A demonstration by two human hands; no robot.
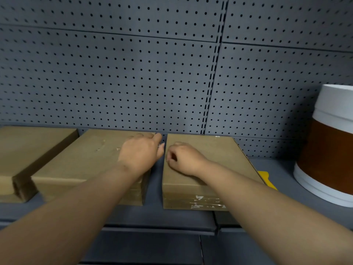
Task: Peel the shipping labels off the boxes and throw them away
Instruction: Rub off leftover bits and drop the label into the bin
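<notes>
Hands picking at box edges on the shelf, centre of the frame.

Left hand (140,153) spread on middle box (89,159); right hand (182,159) pinched narrow on right box (219,161). No whole label visible; next probably lift an edge.

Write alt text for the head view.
Two bare hands rest on cardboard boxes on a dark shelf: the left hand flat on the middle box, the right hand curled on the right box. A third box sits left; a white-and-brown container right, before grey pegboard.
</notes>
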